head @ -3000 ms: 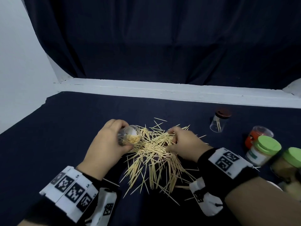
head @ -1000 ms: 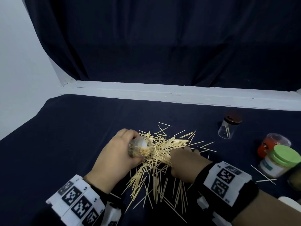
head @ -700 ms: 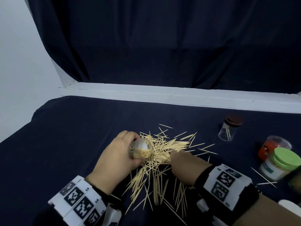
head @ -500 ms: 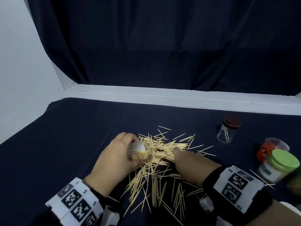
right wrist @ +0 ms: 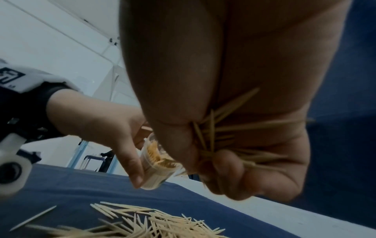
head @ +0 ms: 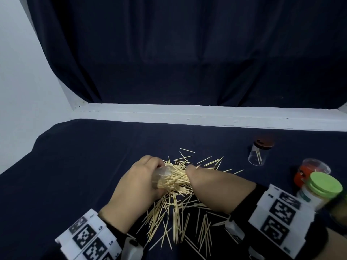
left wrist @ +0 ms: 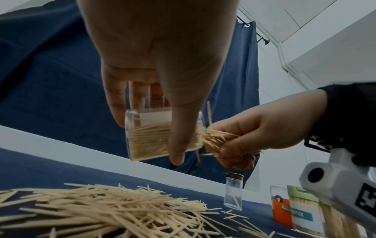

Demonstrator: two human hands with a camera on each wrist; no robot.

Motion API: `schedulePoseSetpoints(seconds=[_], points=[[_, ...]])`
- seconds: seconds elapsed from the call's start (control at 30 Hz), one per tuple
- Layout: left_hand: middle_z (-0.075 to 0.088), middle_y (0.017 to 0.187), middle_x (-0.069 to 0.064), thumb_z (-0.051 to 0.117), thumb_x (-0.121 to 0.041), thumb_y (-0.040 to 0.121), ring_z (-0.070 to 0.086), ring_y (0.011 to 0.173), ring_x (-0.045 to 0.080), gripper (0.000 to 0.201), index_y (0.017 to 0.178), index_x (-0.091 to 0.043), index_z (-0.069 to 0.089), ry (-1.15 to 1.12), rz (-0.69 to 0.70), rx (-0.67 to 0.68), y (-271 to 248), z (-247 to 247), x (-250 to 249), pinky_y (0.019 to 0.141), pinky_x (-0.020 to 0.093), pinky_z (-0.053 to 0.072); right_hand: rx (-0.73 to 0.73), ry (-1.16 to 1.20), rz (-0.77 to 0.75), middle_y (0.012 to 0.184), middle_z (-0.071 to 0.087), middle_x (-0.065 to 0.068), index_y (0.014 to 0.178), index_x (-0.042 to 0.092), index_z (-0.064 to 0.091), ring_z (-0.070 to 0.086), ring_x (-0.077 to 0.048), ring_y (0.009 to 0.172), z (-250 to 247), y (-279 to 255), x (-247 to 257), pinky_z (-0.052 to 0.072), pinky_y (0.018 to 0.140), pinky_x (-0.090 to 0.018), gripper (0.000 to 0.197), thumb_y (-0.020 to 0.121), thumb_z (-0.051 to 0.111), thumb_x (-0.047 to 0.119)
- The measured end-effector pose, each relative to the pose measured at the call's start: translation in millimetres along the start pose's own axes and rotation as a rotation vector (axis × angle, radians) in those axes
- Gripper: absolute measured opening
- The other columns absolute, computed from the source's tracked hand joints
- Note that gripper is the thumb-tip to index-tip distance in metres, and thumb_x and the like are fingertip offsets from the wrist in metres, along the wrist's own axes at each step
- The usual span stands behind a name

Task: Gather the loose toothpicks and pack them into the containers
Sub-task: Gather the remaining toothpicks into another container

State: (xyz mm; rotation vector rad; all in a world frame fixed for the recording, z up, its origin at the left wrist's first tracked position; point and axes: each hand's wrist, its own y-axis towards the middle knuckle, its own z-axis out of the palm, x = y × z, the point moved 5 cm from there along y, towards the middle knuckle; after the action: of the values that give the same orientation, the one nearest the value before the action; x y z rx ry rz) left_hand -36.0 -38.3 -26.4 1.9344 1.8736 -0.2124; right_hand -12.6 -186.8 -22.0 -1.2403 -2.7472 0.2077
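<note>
Above the tabletop (head: pixel 78 156), the left hand (left wrist: pixel 154 53) grips a tilted clear container (left wrist: pixel 146 136) while the right hand (left wrist: pixel 254 133) clutches a toothpick bundle (left wrist: pixel 217 138) at its mouth, needing alignment before pushing in.

A table (head: pixel 78 158) under dark blue cloth carries a loose toothpick pile (head: pixel 176 218). At its right stand a brown-capped vial (head: pixel 260 153), an orange jar (head: pixel 308 173) and a green-lidded jar (head: pixel 319 192).
</note>
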Motion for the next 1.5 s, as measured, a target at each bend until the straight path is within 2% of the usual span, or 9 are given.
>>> schedulePoseSetpoints(seconds=[0.1, 0.2, 0.37, 0.5, 0.57, 0.67, 0.83, 1.17, 1.5], points=[[0.048, 0.103, -0.019, 0.08, -0.032, 0.068, 0.05, 0.096, 0.003, 0.046, 0.107, -0.032, 0.055, 0.009, 0.023, -0.004, -1, 3, -4, 0.081, 0.024, 0.047, -0.033, 0.019, 0.032, 0.093, 0.051, -0.009, 0.101, 0.015, 0.034, 0.059, -0.031, 0.093, -4, -1, 6, 0.035, 0.068, -0.033, 0.017, 0.092, 0.027, 0.002], [0.049, 0.105, -0.018, 0.08, -0.033, 0.068, 0.05, 0.098, 0.004, 0.051, 0.112, -0.031, 0.056, 0.038, 0.027, -0.004, 0, 9, -8, 0.083, 0.025, 0.046, -0.148, -0.144, 0.002, 0.11, 0.056, -0.011, 0.115, 0.009, 0.039, 0.06, -0.029, 0.1, -9, 1, 14, 0.031, 0.069, -0.033, 0.042, 0.089, 0.006, 0.008], [0.051, 0.109, -0.016, 0.08, -0.039, 0.067, 0.05, 0.101, 0.005, 0.057, 0.118, -0.029, 0.055, 0.057, 0.015, 0.01, 4, 11, -10, 0.085, 0.025, 0.046, -0.106, 0.078, 0.043, 0.083, 0.046, -0.004, 0.106, 0.016, 0.035, 0.059, -0.029, 0.101, -14, 12, 12, 0.032, 0.063, -0.031, 0.014, 0.095, 0.037, 0.008], [0.052, 0.105, -0.017, 0.08, -0.044, 0.065, 0.051, 0.097, 0.003, 0.056, 0.113, -0.03, 0.056, 0.039, -0.025, -0.009, 5, 6, -4, 0.084, 0.023, 0.045, -0.089, 0.33, 0.105, 0.115, 0.054, -0.001, 0.122, 0.021, 0.036, 0.058, -0.023, 0.104, -17, 14, -5, 0.044, 0.079, -0.033, 0.044, 0.087, 0.063, 0.024], [0.053, 0.106, -0.017, 0.081, -0.045, 0.064, 0.052, 0.099, 0.004, 0.057, 0.113, -0.03, 0.057, 0.036, -0.041, -0.014, 6, 5, -1, 0.085, 0.023, 0.045, -0.101, 0.451, 0.115, 0.114, 0.051, 0.007, 0.123, 0.03, 0.038, 0.055, -0.012, 0.1, -18, 12, -14, 0.045, 0.084, -0.031, 0.058, 0.078, 0.074, 0.027], [0.054, 0.107, -0.015, 0.082, -0.043, 0.064, 0.052, 0.099, 0.005, 0.057, 0.113, -0.029, 0.058, 0.028, -0.049, -0.011, 7, 5, 0, 0.086, 0.023, 0.045, -0.227, 0.578, 0.086, 0.1, 0.053, 0.016, 0.105, 0.037, 0.049, 0.051, 0.001, 0.083, -20, 13, -23, 0.046, 0.081, -0.029, 0.045, 0.073, 0.079, 0.024], [0.054, 0.107, -0.015, 0.084, -0.04, 0.062, 0.053, 0.1, 0.005, 0.058, 0.113, -0.029, 0.058, 0.004, -0.03, 0.008, 9, 9, -5, 0.086, 0.023, 0.045, -0.363, 0.583, 0.041, 0.083, 0.058, 0.018, 0.083, 0.031, 0.067, 0.056, -0.002, 0.086, -17, 16, -23, 0.048, 0.084, -0.03, 0.012, 0.078, 0.074, 0.022], [0.055, 0.099, -0.015, 0.086, -0.037, 0.059, 0.055, 0.091, 0.002, 0.053, 0.104, -0.029, 0.061, -0.101, -0.044, -0.025, 11, 3, -5, 0.08, 0.028, 0.049, -0.479, 0.941, -0.049, 0.097, 0.056, 0.011, 0.083, 0.038, 0.06, 0.058, -0.005, 0.082, -27, 13, -31, 0.053, 0.074, -0.02, 0.045, 0.072, 0.077, -0.002], [0.053, 0.099, -0.017, 0.086, -0.035, 0.06, 0.053, 0.089, -0.001, 0.053, 0.105, -0.031, 0.06, -0.132, -0.027, -0.024, 9, 7, -10, 0.08, 0.023, 0.048, -0.567, 0.915, -0.064, 0.081, 0.063, 0.006, 0.078, 0.017, 0.073, 0.057, 0.0, 0.064, -18, 14, -24, 0.043, 0.062, -0.01, 0.019, 0.077, 0.072, -0.002]])
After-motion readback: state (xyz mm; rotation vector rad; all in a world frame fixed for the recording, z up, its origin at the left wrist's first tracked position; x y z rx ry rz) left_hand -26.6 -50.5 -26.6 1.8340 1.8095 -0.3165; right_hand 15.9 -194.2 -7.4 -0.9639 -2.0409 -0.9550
